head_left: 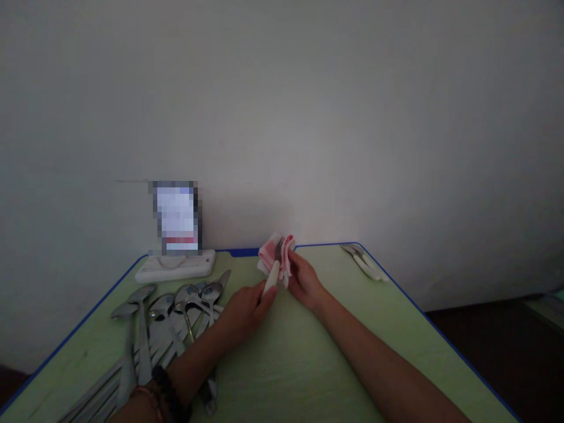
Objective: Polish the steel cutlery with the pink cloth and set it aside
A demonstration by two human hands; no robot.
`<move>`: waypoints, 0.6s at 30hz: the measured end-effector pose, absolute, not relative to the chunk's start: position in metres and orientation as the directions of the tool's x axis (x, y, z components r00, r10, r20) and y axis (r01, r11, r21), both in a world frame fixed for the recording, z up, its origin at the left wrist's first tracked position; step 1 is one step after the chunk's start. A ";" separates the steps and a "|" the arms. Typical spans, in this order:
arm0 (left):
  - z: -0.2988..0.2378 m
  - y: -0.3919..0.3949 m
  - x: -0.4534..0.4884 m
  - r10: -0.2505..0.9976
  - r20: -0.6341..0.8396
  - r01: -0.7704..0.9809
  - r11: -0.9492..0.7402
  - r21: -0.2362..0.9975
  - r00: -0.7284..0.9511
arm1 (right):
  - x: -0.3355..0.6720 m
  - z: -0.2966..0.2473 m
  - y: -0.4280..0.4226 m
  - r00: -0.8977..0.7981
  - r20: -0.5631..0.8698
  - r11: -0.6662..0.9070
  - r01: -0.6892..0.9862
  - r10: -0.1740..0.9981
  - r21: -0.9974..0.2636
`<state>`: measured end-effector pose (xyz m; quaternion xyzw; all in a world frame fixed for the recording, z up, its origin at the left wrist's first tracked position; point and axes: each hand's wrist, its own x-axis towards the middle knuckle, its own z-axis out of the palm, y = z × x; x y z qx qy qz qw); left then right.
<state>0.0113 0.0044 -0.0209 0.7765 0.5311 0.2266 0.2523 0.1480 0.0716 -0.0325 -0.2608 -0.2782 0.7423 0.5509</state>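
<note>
My left hand (255,308) is closed round the white handle of a fork (271,279), which points up and away from me. The fork's metal head lies in the folds of a pink and white cloth (267,255), partly covered by it. My right hand (304,279) grips the cloth from the right side, around the head. Both hands are just above the table, near its far edge. To the left, partly behind my left forearm, lies a pile of metal spoons (163,308) and other cutlery.
A green table (282,364) with a blue rim stands against a grey wall. Two white-handled pieces of cutlery (368,267) lie at its far right corner. At the back left, a blurred lit screen (176,214) stands on a white box-like base (176,267).
</note>
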 end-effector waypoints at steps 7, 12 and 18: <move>-0.019 0.005 0.011 0.924 0.044 0.771 -0.343 0.536 0.380 | 0.146 -0.030 0.070 -0.224 -0.022 -0.167 -0.655 0.974 -0.737; -0.018 0.002 0.011 0.893 0.027 0.796 -0.414 0.442 0.449 | 0.147 -0.030 0.065 -0.304 -0.054 -0.215 -0.527 0.951 -0.822; -0.019 0.002 0.013 0.895 0.017 0.810 -0.410 0.419 0.445 | 0.144 -0.031 0.065 -0.258 -0.051 -0.179 -0.504 0.965 -0.845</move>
